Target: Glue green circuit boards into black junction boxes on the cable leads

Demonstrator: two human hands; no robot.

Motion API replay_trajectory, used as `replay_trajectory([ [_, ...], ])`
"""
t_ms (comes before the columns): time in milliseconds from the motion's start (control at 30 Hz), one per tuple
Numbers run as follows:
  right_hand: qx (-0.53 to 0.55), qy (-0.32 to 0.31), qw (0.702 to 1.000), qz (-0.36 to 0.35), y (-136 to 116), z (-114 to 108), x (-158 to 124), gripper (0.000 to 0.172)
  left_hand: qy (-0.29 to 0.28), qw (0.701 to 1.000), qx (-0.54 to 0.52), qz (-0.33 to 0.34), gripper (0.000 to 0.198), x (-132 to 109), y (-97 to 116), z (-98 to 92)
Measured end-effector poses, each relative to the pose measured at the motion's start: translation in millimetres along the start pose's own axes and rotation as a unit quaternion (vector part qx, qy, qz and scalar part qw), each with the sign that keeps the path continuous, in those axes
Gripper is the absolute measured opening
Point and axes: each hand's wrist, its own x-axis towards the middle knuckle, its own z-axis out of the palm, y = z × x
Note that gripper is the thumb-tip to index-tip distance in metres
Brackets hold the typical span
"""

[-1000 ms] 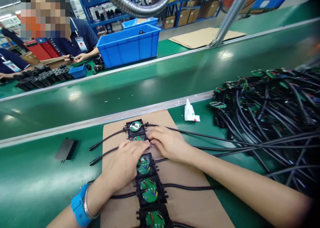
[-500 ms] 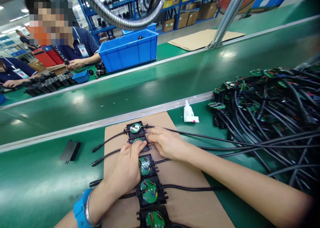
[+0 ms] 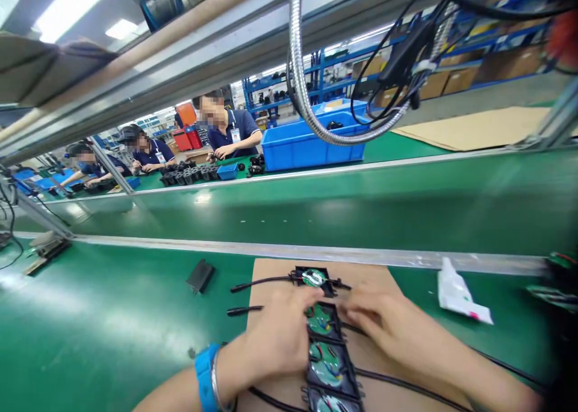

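Observation:
A column of black plastic cases, each with a green circuit board inside, lies on a cardboard sheet (image 3: 361, 270). The top case (image 3: 332, 290) has cables leaving both sides. My left hand (image 3: 282, 330), with a blue wristband (image 3: 206, 376), curls in from the left; its fingers close over the case area just below the top one and hide it. A short black cable (image 3: 244, 311) runs under this hand. On the right, my right hand (image 3: 392, 318) is blurred, with bent fingers pressed together beside the cases; what they hold is hidden. Another circuit-board case (image 3: 321, 320) lies just below.
A loose black cover (image 3: 201, 276) lies on the left; a white tube (image 3: 456, 291) lies on the right. Beyond the green channel are a blue bin (image 3: 311, 150) and several co-workers. A metal hose (image 3: 298, 56) hangs ahead; more boards (image 3: 553, 296) lie at the right edge.
The head view has swung left and up, so the cases appear further right and lower. Both hands stay around the upper cases; the left index finger now lies at the top case's lower edge.

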Motion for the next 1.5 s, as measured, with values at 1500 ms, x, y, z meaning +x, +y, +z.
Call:
replay_trajectory([
  [1500, -0.144, -0.156, 0.977, 0.029, -34.2, -22.3, 48.7, 0.036, -0.098, 0.982, 0.127, -0.101, 0.018, 50.1, -40.2, -19.0],
])
